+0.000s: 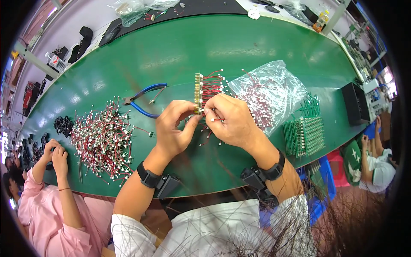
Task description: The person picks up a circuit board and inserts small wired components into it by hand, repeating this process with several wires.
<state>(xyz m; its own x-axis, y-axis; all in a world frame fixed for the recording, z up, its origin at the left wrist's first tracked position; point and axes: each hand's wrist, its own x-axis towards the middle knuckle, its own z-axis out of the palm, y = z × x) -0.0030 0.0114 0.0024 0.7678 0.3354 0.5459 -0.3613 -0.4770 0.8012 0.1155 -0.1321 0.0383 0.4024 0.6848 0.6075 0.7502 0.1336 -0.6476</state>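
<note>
My left hand is closed, thumb and fingers pinching the near end of a narrow strip of small circuit boards that stands lengthwise away from me. Red wire leads with white plugs stick out from the strip's right side. My right hand pinches a small white connector against the strip's right edge, close to my left fingertips. Its fingers partly cover the wires below. Blue-handled cutting pliers lie beside my left hand, jaws toward the left, with a loose wired piece between the handles.
A large heap of red-wired parts covers the table's left side. Right of my hands lies a clear plastic bag over more leads. Stacked green boards and a black box stand farther right. A co-worker's hands work at left.
</note>
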